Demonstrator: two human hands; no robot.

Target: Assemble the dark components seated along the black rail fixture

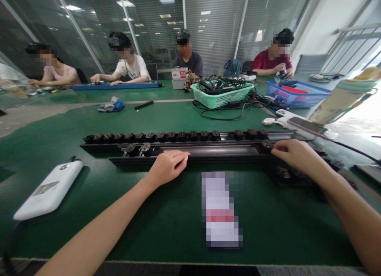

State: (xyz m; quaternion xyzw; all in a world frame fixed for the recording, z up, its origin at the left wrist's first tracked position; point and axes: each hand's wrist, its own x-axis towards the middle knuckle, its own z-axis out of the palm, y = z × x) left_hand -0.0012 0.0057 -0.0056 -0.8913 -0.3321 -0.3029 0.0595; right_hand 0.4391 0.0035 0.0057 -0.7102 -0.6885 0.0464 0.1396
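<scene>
My R hand (287,151) pinches blk module (266,145) at R end of front rail (223,150); L hand (166,165) lies curled at rail edge, contents can't tell. Caution: uneven L hand pressure may tilt rail, causing module slip

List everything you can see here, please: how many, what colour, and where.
Long grooved rails: two, black, mid-table
Round plug-like parts: over a dozen, black, mostly rear rail
Flat pixelated rectangle: one, pale, near edge
Rounded device: one, white, left
Rounded device under dark slab: one, white, right
Plastic basket with black cables: one, mint green, far side
Plastic basket: one, blue, far right
Crumpled cloth-like bundle: one, blue-grey, behind rails
Short strip: one, black, beside bundle
Long bar: one, blue, far left
Tabletop: green, beneath everything
Co-workers: at least four, opposite
Left hand: one, bare, at front rail
Right hand: one, bare, at a part, right
</scene>
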